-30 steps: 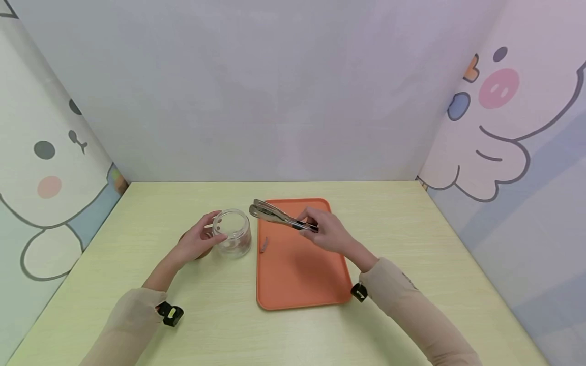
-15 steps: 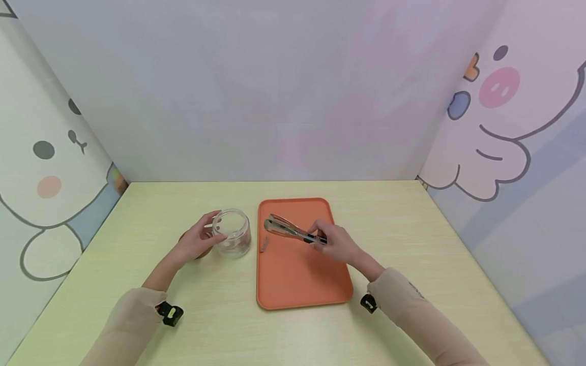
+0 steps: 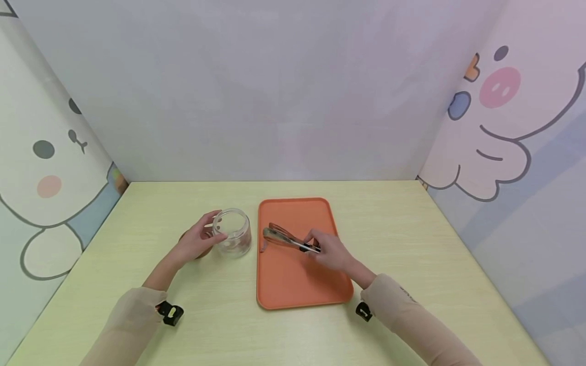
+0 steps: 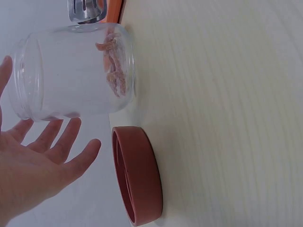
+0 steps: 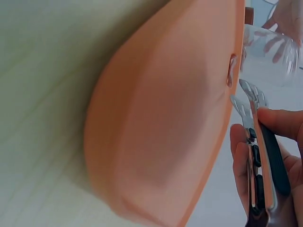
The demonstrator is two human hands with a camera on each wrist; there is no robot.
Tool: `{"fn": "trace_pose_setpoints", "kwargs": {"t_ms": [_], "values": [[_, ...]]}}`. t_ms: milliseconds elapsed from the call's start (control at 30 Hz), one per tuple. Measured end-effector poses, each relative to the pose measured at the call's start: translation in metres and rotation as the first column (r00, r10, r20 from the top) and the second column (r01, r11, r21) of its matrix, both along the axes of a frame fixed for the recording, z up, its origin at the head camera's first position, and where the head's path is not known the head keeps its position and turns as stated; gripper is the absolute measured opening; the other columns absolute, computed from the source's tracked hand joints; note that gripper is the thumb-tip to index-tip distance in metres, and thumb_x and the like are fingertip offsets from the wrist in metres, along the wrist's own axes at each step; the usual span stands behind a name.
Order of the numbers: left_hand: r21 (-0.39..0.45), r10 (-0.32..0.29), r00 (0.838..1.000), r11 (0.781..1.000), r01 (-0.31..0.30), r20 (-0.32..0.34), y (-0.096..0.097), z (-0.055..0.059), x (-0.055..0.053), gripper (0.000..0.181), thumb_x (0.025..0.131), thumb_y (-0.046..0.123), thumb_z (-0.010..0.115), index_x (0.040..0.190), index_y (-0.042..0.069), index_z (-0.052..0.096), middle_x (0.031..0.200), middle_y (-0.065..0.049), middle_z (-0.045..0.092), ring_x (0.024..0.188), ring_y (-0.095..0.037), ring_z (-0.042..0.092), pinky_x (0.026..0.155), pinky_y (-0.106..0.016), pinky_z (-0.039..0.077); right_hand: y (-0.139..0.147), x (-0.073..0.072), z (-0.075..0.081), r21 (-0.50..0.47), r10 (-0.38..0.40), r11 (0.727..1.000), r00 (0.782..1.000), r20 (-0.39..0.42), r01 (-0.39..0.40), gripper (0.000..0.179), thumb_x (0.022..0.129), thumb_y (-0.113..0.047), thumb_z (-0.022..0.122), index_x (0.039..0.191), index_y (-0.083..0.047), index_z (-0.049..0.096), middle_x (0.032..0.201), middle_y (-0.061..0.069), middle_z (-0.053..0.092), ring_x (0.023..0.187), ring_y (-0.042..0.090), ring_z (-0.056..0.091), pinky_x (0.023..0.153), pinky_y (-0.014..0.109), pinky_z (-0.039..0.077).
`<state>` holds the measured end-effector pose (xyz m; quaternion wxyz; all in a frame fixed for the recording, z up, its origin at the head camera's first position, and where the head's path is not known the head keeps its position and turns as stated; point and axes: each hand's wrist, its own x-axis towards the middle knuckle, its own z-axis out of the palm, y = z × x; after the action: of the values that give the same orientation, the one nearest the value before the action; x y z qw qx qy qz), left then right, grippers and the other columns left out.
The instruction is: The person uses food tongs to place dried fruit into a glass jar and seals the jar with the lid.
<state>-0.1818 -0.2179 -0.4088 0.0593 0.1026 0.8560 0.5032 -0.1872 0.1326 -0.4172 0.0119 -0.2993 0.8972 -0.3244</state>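
Observation:
My left hand (image 3: 197, 241) holds a clear glass jar (image 3: 234, 244), its thumb on the near side and fingers on the far side. Several brownish dried pieces (image 4: 113, 66) lie at the jar's bottom in the left wrist view. My right hand (image 3: 331, 252) grips metal tongs (image 3: 280, 236) by their black-padded handles. The tongs' ends stand apart, over the left part of an orange tray (image 3: 302, 284). One small brownish strip (image 5: 232, 70) lies by the tray's left edge, just beyond the tong tips in the right wrist view; nothing shows between them.
A reddish-brown round lid (image 4: 139, 175) lies on the table beside the jar, mostly hidden behind my left hand in the head view. The pale wooden table (image 3: 220, 325) meets a grey wall at the back. Cartoon-printed walls stand left and right.
The tongs have moved from above the tray's upper left corner, toward me and down, to close by the strip. My left hand and the jar have stayed in place.

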Motion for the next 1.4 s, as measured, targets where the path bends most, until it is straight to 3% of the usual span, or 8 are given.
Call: {"fn": "trace_pose_setpoints", "kwargs": {"t_ms": [333,1033,1400], "values": [[0.000,0.007,1.000,1.000,-0.007,0.006,0.001,0.000,0.001,0.073,0.080,0.034,0.064,0.138,0.013,0.025,0.130,-0.021,0.035,0.104,-0.032,0.046,0.076,-0.037,0.040,-0.008,0.003,-0.003,0.050,-0.043,0.998,0.999,0.010,0.043,0.023,0.077,-0.007,0.066,0.098,-0.011,0.056,0.061,-0.007,0.049,0.047,0.008,0.041,0.043,0.023,0.032],[-0.010,0.007,1.000,1.000,-0.007,-0.002,0.000,0.000,0.001,0.072,0.081,0.033,0.063,0.137,0.011,0.025,0.129,-0.023,0.035,0.103,-0.033,0.047,0.075,-0.035,0.041,-0.012,0.014,0.002,0.101,0.012,0.995,1.000,0.009,-0.013,0.022,0.075,-0.006,0.067,0.091,-0.013,0.055,0.060,-0.008,0.048,0.048,0.007,0.042,0.046,0.024,0.036],[-0.021,0.010,1.000,1.000,-0.010,0.001,0.001,0.001,0.001,0.072,0.081,0.035,0.063,0.137,0.012,0.025,0.129,-0.022,0.035,0.102,-0.032,0.047,0.076,-0.037,0.040,-0.011,0.016,0.003,0.041,0.046,0.998,0.999,-0.002,-0.045,0.019,0.075,-0.002,0.065,0.088,-0.012,0.056,0.058,-0.009,0.045,0.048,0.007,0.038,0.046,0.022,0.032]]}}
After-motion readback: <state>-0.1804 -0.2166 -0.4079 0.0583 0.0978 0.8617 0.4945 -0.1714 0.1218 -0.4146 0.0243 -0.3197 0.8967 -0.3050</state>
